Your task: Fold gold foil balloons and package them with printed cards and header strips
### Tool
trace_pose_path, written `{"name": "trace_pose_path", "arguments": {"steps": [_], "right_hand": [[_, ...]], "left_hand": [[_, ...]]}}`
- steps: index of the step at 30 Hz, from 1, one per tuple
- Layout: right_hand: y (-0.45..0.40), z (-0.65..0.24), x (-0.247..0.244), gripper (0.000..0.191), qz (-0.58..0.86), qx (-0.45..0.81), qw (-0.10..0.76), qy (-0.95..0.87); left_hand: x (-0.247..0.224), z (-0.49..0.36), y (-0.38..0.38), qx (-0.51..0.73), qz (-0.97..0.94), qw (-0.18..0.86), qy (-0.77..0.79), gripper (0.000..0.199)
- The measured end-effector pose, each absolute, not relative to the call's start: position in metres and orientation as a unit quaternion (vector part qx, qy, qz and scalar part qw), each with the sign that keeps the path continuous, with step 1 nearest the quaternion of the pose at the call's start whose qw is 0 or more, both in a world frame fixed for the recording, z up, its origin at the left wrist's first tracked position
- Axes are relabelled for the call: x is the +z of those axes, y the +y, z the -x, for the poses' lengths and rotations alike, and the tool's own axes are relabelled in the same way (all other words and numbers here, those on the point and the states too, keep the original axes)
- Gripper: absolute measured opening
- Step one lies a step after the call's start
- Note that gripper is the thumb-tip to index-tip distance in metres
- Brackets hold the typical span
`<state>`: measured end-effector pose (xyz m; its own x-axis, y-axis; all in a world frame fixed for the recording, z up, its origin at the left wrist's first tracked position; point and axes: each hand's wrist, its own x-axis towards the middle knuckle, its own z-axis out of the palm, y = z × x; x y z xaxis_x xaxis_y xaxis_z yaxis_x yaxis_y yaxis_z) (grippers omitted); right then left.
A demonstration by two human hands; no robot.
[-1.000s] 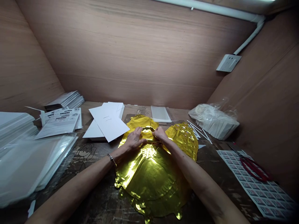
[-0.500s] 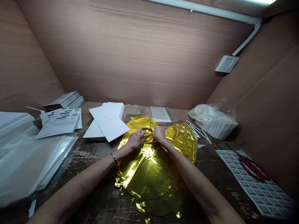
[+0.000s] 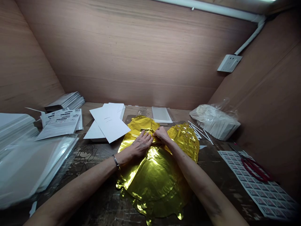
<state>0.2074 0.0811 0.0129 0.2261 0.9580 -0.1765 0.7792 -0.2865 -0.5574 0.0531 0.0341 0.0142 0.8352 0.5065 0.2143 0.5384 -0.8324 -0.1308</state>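
Brown panel walls [image 3: 131, 53] close in the dark, scuffed worktop [image 3: 218, 175] on three sides, with a white conduit [image 3: 250, 39] running down to a white wall socket [image 3: 229, 63] on the right. A gold foil balloon [image 3: 152, 185] lies flat in the middle of the worktop, directly in front of the person, its crumpled lower edge toward them. To the left sit a wide stack of clear plastic sleeves [image 3: 28, 163], piles of printed sheets [image 3: 58, 127] and white cards [image 3: 109, 124], the cards just touching the balloon's upper edge. To the right are a plastic bag of white packets [image 3: 215, 122] and a sheet of printed labels [image 3: 256, 185], with red-handled scissors [image 3: 255, 169] lying on the labels. A clear packet [image 3: 160, 114] sits just beyond the balloon, and loose white sticks [image 3: 199, 131] lie beside its right side. Both hands are on the balloon's upper middle, close together and clenched on a small folded section of foil [image 3: 147, 131]. The left hand [image 3: 141, 145] presses over the fold from the near side, and the right hand [image 3: 161, 134] pinches its other end. A thin bracelet [image 3: 115, 160] circles the left wrist.
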Motion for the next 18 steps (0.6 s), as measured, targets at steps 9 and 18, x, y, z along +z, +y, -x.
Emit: {"name": "trace_pose_path", "arguments": {"steps": [9, 18], "right_hand": [[0.078, -0.205, 0.022, 0.023, 0.767, 0.262, 0.137, -0.569], [0.058, -0.213, 0.036, 0.042, 0.678, 0.046, 0.062, -0.731]], "left_hand": [[0.005, -0.062, 0.025, -0.053, 0.95, 0.116, -0.284, 0.029], [0.012, -0.044, 0.03, -0.073, 0.969, 0.025, -0.235, 0.023]]}}
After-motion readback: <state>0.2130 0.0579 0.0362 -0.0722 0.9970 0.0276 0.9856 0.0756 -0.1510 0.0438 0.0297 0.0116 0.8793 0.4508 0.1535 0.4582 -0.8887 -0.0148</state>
